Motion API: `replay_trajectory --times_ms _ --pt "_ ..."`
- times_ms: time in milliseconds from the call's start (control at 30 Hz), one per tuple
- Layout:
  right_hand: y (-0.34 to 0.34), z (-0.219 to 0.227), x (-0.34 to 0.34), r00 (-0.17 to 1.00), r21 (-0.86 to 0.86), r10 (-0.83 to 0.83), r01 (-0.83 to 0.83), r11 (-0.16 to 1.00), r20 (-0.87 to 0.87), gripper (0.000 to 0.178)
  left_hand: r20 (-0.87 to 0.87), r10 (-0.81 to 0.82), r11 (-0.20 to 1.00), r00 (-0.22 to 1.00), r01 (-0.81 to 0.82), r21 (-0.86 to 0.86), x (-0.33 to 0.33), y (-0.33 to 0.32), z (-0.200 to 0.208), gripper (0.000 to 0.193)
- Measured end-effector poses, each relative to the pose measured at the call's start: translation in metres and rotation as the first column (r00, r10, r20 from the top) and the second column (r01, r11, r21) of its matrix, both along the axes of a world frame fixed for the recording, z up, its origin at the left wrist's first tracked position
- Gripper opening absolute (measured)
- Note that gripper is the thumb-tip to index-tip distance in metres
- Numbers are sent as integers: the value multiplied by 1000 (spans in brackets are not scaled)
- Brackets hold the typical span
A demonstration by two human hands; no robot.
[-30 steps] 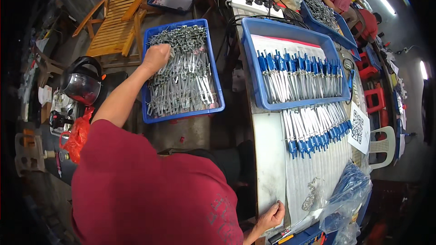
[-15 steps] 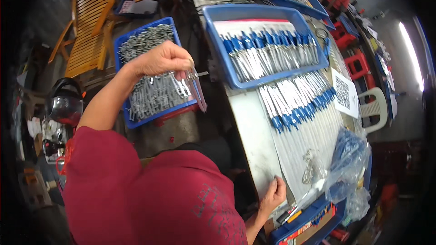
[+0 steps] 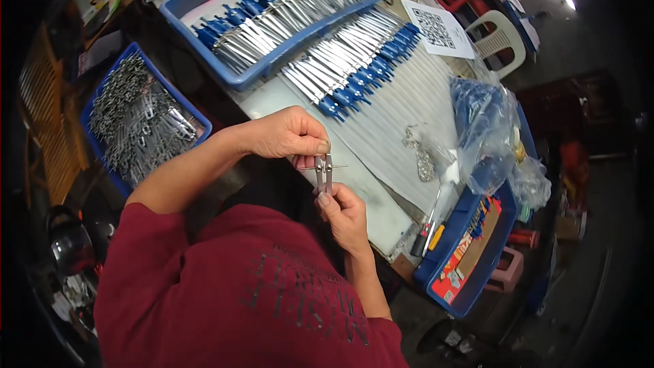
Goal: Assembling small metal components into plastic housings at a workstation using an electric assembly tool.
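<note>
A small metal two-armed piece (image 3: 328, 172) stands upright between my hands, in front of my chest. Two round rivet-like heads show on it, and a thin metal rod (image 3: 340, 165) runs across it. My left hand (image 3: 294, 134) pinches its upper end between thumb and fingers. Lower down, my right hand (image 3: 346, 217) grips the bottom end, its thumb on top. The fingers partly hide both ends. On the table to the right lie rows of metal tools with blue ends (image 3: 347, 85), close to my left hand.
A blue tray (image 3: 245, 82) of similar tools stands at the table's far side. At left, a blue crate (image 3: 197, 119) holds many metal parts. Clear plastic bags (image 3: 477, 116), a small chain-like heap (image 3: 422, 157), a screwdriver (image 3: 426, 228) and a blue box (image 3: 436, 293) are at right.
My left hand has come from above the crate to in front of me with the metal piece. My right hand has left the table edge and gripped its lower end. The view has turned.
</note>
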State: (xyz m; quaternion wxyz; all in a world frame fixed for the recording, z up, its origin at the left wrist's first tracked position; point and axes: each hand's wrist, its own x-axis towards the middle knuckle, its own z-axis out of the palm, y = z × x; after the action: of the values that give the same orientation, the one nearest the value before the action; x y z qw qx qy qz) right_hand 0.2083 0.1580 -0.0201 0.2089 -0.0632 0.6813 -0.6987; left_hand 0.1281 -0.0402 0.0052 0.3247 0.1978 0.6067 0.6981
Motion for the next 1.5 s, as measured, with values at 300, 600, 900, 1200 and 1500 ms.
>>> replay_trajectory --times_ms 300,600,900,1200,1500 --pt "17 -11 6 959 -260 -54 129 957 277 19 201 0 972 980 -47 231 7 24 -22 28" --pt "16 -12 5 939 -408 4 146 901 345 21 255 -29 930 967 -67 361 15 28 -33 33" --pt "9 -22 10 886 -832 323 116 542 334 26 -79 33 920 996 0 391 16 47 -42 25" --pt "15 -4 14 976 -276 -57 116 954 210 31 259 31 931 965 -123 345 27 48 -41 16" --pt "7 -1 14 939 -168 -328 341 925 103 19 307 155 945 939 -232 233 34 55 -36 12"
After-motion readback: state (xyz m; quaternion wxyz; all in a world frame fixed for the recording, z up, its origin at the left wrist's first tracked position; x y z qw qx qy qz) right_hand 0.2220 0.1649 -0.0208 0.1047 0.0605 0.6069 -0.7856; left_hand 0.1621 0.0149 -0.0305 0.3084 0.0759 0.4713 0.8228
